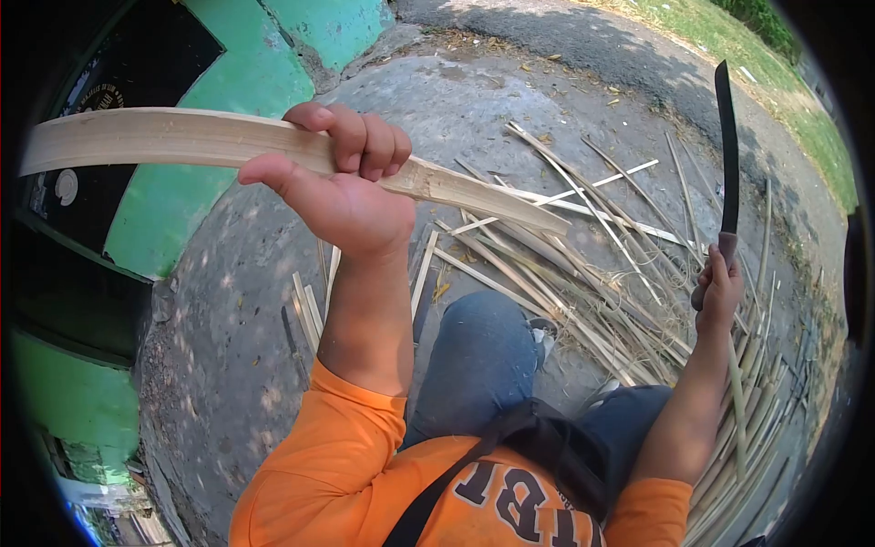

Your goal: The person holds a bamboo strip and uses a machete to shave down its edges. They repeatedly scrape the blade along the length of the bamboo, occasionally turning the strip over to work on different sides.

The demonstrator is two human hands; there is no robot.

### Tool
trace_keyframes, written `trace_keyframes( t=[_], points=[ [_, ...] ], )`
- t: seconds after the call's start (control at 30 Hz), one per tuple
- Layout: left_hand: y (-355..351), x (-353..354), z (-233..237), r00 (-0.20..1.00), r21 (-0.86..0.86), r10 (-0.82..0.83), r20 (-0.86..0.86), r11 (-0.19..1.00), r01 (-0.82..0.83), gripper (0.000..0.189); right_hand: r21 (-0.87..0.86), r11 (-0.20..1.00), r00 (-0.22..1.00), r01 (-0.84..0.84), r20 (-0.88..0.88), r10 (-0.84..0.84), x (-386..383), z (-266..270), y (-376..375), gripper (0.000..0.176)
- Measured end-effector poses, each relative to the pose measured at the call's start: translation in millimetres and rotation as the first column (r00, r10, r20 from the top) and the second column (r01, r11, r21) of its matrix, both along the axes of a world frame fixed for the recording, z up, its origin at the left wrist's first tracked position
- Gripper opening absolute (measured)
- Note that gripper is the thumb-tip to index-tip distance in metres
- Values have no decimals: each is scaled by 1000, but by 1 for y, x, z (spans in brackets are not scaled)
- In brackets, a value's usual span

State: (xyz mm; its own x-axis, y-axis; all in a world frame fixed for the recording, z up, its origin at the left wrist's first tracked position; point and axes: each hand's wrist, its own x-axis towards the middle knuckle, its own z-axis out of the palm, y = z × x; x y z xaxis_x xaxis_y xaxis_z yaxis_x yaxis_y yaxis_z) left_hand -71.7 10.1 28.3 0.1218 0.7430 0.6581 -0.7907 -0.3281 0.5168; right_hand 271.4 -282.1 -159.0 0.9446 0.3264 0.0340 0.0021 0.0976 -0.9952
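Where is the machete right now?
In the head view, the machete is on the right side, blade up in the right hand, with bamboo strips on the ground to its left.

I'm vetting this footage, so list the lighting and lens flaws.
Head view: wide-angle distortion bends the scene, including the green wall; the corners go black; dappled shade mottles the concrete ground; the machete has a nearly black blade with little surface detail.
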Motion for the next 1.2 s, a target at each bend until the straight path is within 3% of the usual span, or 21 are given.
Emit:
trace_keyframes(
  t=[0.13,0.33,0.5,0.63,0.77,0.93,1.2],
  points=[
    [-4,32,22,998,-109,48,-32,993,-51,80,-4,997,995,-80,55,80,-18,17,6,23],
    [-33,65,55,998,-69,56,-36,996,-58,80,-131,965,958,-228,149,246,-53,45,0,23],
    [-79,73,53,997,-61,-80,-3,995,80,76,25,961,939,-277,221,265,-84,55,-13,26],
    [-97,68,42,998,-90,-58,-1,994,58,73,52,935,907,-351,264,326,-93,58,-40,31],
    [-115,56,42,1000,-126,6,16,992,-4,70,-37,944,904,-328,277,325,-85,54,-64,32],
    [-133,41,56,991,-182,108,83,979,-92,70,-28,957,916,-289,283,285,-86,60,-81,33],
    [-133,-1,77,976,-101,37,213,995,-16,67,83,966,951,-243,216,221,-84,67,-93,34]
  ],
)
